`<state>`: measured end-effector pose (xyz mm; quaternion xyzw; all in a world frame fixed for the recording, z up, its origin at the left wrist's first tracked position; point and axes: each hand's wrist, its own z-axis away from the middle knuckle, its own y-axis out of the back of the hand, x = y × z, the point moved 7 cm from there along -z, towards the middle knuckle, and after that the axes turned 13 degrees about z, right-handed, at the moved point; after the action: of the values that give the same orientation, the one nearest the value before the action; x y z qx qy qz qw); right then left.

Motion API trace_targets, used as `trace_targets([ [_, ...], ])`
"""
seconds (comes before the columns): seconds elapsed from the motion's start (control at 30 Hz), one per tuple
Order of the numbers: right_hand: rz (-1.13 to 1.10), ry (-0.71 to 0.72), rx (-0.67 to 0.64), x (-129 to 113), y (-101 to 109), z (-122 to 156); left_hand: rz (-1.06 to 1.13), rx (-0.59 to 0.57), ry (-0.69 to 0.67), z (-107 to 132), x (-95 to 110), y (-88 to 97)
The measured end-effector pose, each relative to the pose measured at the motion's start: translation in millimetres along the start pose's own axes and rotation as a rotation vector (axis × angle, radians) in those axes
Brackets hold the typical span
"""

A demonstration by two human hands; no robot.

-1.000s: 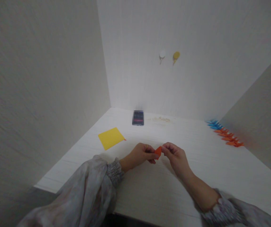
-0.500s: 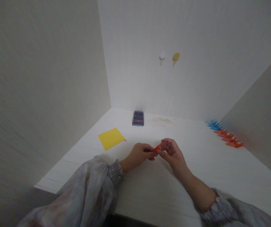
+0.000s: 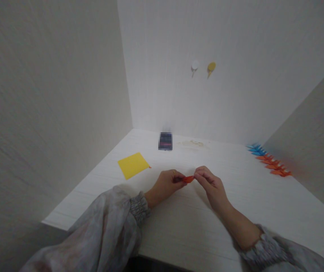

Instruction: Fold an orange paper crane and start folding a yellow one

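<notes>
A small folded piece of orange-red paper is held above the white table, in front of me. My left hand pinches its left end between thumb and fingers; a ring shows on one finger. At its right tip, the thumb and forefinger of my right hand are pinched together on a point of the paper. To the left of my hands lies a flat yellow paper square, with a tiny red scrap at its right corner.
Blue folded paper figures and several orange ones stand in a row along the right wall. A blurred dark rectangular object stands at the back. A white hook and a yellow hook are on the back wall.
My right thumb and fingers have come together on the right tip of the orange-red paper, which now looks flatter and longer. My left hand keeps its hold.
</notes>
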<state>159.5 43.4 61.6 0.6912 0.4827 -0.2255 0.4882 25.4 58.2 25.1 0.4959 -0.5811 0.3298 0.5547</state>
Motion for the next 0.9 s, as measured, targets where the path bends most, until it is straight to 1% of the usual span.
trace_targets([
  [0.17,0.03,-0.031,0.021,3,2,0,0.021,0.046,-0.009,1,4,3.3],
  [0.33,-0.011,-0.155,0.005,12,0,1,0.109,0.072,-0.025,0,5,4.9],
  [0.43,-0.056,-0.182,-0.009,16,-2,2,0.102,0.109,-0.055,1,7,7.7],
  [0.57,-0.088,-0.19,-0.016,19,-3,1,0.101,0.079,-0.086,0,13,5.8],
  [0.7,-0.03,-0.175,0.0,21,0,0,0.081,0.049,-0.092,0,16,3.1],
  [0.9,0.123,-0.046,0.003,10,2,0,0.124,0.018,-0.113,-1,16,0.4],
])
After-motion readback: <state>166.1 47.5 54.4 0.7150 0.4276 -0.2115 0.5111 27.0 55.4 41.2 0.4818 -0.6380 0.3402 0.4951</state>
